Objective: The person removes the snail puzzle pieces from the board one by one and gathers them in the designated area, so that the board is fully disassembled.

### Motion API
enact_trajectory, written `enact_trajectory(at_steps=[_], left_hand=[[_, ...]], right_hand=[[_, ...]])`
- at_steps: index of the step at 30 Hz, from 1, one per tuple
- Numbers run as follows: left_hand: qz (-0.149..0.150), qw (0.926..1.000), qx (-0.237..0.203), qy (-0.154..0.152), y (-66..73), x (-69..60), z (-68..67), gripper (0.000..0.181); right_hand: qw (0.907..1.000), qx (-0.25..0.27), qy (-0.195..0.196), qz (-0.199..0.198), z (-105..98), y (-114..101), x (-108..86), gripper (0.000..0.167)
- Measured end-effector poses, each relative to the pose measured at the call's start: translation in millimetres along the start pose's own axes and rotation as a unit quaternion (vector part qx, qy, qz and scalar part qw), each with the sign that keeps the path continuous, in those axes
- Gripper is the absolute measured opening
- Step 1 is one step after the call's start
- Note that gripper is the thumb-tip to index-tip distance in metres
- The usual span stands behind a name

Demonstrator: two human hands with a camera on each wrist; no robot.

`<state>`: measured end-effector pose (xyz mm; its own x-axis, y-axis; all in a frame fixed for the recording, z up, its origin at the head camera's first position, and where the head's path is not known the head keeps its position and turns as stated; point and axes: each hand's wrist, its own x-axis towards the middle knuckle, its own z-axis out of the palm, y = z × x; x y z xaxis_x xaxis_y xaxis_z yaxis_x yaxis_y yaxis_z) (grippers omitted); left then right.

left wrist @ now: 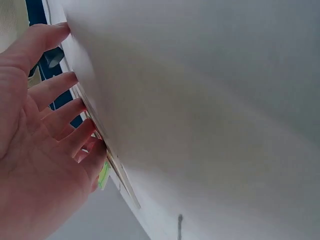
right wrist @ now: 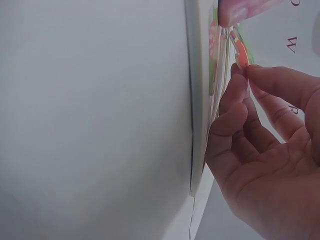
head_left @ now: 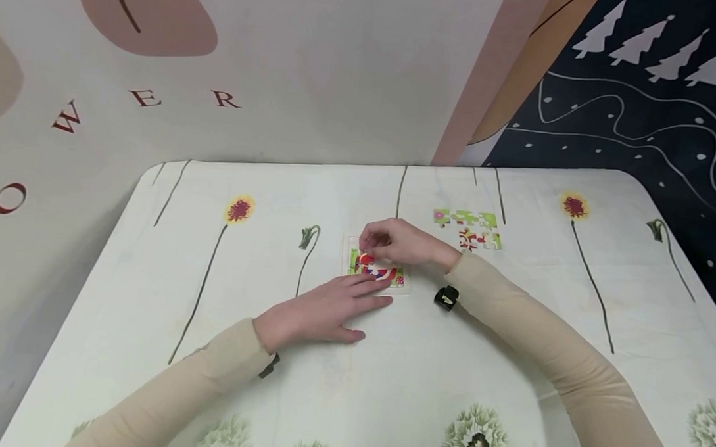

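Observation:
A small jigsaw puzzle in a shallow, pale-edged tray (head_left: 406,291) lies on the table, its lower part filled with colourful pieces. My left hand (head_left: 328,311) rests at its near left side, fingers spread and straight, some fingertips touching the puzzle's lower part. The left wrist view shows that palm (left wrist: 45,165) with the tray edge beyond the fingers. Over the tray's upper part, my right hand (head_left: 409,244) pinches a puzzle piece (right wrist: 242,53) between thumb and fingertips. In the right wrist view this piece is tilted, orange-red and green; whether it touches the tray I cannot tell.
Several loose puzzle pieces (head_left: 487,220) lie in two rows to the right, beyond my right wrist. A flower-printed white cloth (head_left: 447,378) covers the table. The wall (head_left: 339,85) rises directly behind the table's far edge.

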<state>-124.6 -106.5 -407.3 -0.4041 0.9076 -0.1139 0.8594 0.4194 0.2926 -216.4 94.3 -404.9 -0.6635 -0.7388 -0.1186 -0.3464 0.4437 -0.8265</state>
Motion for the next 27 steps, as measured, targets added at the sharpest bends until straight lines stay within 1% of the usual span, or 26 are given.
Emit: enact_trajectory(at_steps=[4, 9, 14, 21, 27], left_hand=[[0.003, 1.0, -0.005, 0.005, -1.7, -0.8, 1.1, 0.063], [0.003, 0.9999, -0.013, 0.001, -2.5, -1.7, 1.0, 0.063], [0.002, 0.9998, -0.018, -0.001, -3.6, -2.6, 0.9, 0.063], [0.001, 0.9996, -0.029, -0.003, -4.0, -2.8, 0.5, 0.063], [-0.004, 0.9995, -0.03, -0.008, -3.6, -2.5, 0.3, 0.064]], right_hand=[[1.0, 0.002, 0.004, 0.007, -1, 2, -1.1, 0.013], [0.9997, 0.001, 0.013, 0.019, -4, 3, -4.8, 0.013], [0.9989, 0.018, 0.027, 0.033, -8, 2, -10.8, 0.014], [0.9984, 0.019, 0.042, 0.032, -13, 4, -17.5, 0.013], [0.9976, 0.018, 0.049, 0.046, -15, 6, -22.3, 0.012]])
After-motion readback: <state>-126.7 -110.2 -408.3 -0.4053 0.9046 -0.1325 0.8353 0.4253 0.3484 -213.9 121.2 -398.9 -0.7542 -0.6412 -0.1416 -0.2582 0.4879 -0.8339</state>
